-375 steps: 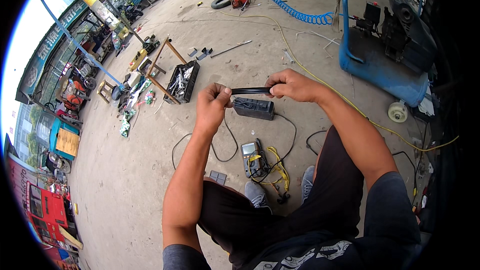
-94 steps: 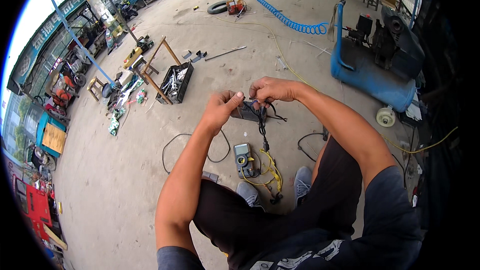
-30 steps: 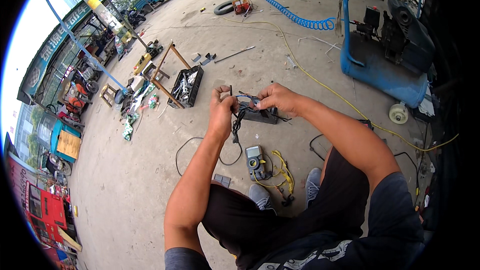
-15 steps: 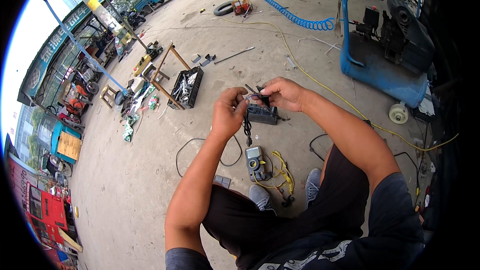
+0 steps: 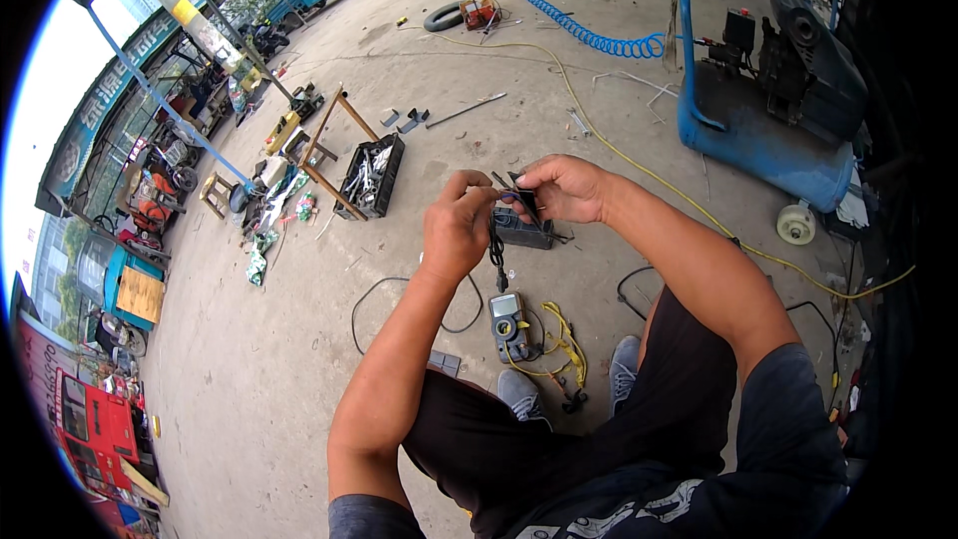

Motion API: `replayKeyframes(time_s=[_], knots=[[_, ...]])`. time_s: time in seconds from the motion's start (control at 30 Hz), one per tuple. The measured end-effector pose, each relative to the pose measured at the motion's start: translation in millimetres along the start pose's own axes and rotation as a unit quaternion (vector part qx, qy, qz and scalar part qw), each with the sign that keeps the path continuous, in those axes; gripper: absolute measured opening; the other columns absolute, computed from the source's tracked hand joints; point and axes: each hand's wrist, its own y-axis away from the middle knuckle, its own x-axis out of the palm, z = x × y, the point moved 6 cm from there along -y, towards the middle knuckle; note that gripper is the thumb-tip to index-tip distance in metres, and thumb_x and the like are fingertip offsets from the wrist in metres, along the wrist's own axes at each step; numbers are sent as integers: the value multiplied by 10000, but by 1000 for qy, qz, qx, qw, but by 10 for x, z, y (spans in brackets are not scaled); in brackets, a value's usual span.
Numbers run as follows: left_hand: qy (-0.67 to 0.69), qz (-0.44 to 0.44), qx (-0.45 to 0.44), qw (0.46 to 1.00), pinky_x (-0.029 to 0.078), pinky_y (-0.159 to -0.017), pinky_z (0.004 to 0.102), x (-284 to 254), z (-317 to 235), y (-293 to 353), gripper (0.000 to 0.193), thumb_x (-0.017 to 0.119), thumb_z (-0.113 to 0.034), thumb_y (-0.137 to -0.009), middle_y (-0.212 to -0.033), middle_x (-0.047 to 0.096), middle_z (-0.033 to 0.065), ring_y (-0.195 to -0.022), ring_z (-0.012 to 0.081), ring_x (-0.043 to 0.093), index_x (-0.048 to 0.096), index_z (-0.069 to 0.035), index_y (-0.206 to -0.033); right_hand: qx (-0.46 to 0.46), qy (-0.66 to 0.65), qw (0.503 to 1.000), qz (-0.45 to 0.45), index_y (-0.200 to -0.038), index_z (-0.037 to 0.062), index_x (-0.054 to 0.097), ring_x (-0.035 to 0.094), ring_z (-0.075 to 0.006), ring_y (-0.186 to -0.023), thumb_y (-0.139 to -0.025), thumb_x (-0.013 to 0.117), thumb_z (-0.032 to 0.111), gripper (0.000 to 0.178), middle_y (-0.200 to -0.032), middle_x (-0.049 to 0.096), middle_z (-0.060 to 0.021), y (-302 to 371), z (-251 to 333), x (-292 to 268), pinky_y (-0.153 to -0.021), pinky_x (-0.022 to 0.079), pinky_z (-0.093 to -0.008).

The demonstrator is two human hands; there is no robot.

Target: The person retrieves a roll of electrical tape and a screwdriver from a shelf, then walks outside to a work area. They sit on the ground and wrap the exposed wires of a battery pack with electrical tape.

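My left hand (image 5: 461, 225) is closed, thumb and fingertips pinched on a thin wire. Facing it, my right hand (image 5: 565, 188) grips a small black part (image 5: 525, 204), too small to identify, where the wire meets it. Just below the hands a black ribbed box (image 5: 526, 233) rests on the concrete, partly hidden by my fingers. A bundled black cord (image 5: 497, 265) hangs down beside my left hand. Nearer my feet lies a grey and yellow multimeter (image 5: 508, 326), with yellow test leads (image 5: 573, 351) looped to its right.
A black crate of tools (image 5: 371, 176) stands ahead on the left, next to a wooden frame (image 5: 329, 186). To the right is a blue air compressor (image 5: 758, 135) with a coiled blue hose (image 5: 589, 32). A yellow cable (image 5: 639, 162) crosses the concrete, and a tyre (image 5: 444, 17) lies farther off.
My left hand's fingers have curled more and shifted slightly toward the right hand, covering more of the wire. The right hand has hardly moved.
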Motion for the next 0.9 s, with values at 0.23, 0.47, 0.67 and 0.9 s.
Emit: replayKeyframes(time_s=[0.23,0.47,0.67,0.9], knots=[[41,16,28,999,509,-680,377,106,29,4,125,635,64,-758,-957,618,98,-814,316,637,649,-16,-852,0,-59,998,-19,-1012,22,613,612,-218,-879,-919,560,171,184,-956,657,-98,-45,-3,-73,-821,487,-395],[59,64,17,996,505,-709,371,166,136,27,108,632,75,-760,-902,609,134,-834,328,625,639,11,-848,2,-85,996,-13,-1047,7,591,615,-226,-902,-926,545,165,204,-1016,659,-113,-76,11,-121,-834,489,-404],[102,87,-103,986,509,-644,346,216,325,86,105,624,87,-776,-827,612,155,-724,278,646,659,31,-857,-24,0,999,-31,-1046,-25,608,625,-212,-893,-912,563,137,215,-1023,661,-119,-85,8,-124,-827,495,-374],[132,70,-195,969,509,-592,311,238,557,181,71,607,85,-807,-777,625,133,-640,197,653,663,62,-843,-106,168,973,-117,-978,-96,625,654,-217,-932,-850,627,73,212,-1069,665,-175,-29,148,-132,-907,503,-334]])
